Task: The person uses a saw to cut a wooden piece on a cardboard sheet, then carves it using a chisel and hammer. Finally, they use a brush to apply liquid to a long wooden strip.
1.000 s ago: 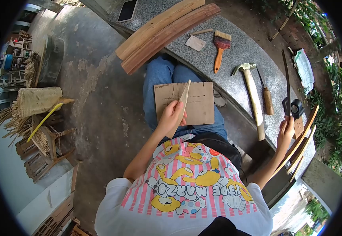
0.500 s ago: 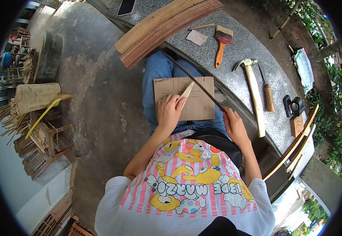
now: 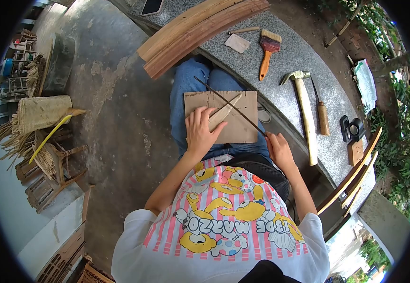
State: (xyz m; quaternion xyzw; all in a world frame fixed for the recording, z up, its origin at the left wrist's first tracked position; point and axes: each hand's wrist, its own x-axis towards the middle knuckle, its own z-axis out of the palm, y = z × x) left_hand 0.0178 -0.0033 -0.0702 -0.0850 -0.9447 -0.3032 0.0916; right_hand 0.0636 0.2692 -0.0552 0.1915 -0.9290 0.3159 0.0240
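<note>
A flat brown board (image 3: 238,132) with a notched far edge and rows of small marks lies across my lap. On it, my left hand (image 3: 201,132) holds a pale pointed wood piece (image 3: 222,114) between thumb and fingers, its tip aimed up and to the right. My right hand (image 3: 279,150), at the board's right side, is closed on the near end of a long thin dark tool (image 3: 248,120). That tool slants up and left across the board and crosses the wood piece near its tip. Whether the two touch is unclear.
A stone bench (image 3: 280,99) curves along the right, bearing a brush (image 3: 266,59), a hammer (image 3: 305,113), a knife (image 3: 322,115) and a phone (image 3: 152,6). Curved timbers (image 3: 195,35) overhang its edge. Curved wood strips (image 3: 351,177) lie lower right. Bundled sticks (image 3: 13,139) stand left.
The dark tool has shifted down and back toward my right hand. My left hand has spread its thumb, and the wood piece lies flatter, its tip farther right.
</note>
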